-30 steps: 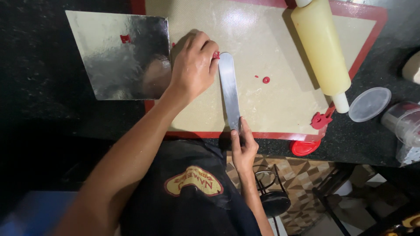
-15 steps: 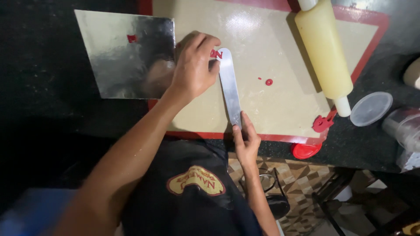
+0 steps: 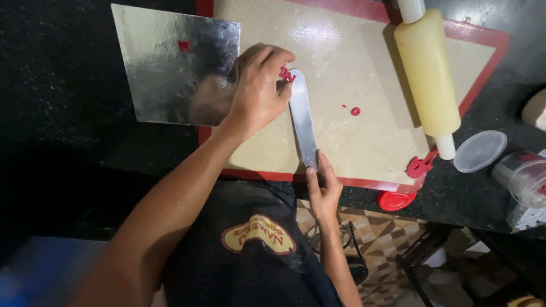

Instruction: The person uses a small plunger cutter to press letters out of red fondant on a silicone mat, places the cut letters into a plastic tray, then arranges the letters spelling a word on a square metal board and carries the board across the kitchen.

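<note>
Head view: a small red shape [image 3: 286, 74], now slid a little further along the flat knife [image 3: 302, 119] gripped by the right hand [image 3: 323, 190], is pinched by the left hand [image 3: 259, 94] over the mat [image 3: 364, 142], beside the silver board [image 3: 173, 65].

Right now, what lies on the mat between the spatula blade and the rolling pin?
In the head view, between the metal spatula blade and the yellow rolling pin lie only a small round red fondant piece and a tiny red speck beside it; the baking mat is otherwise bare there.
</note>
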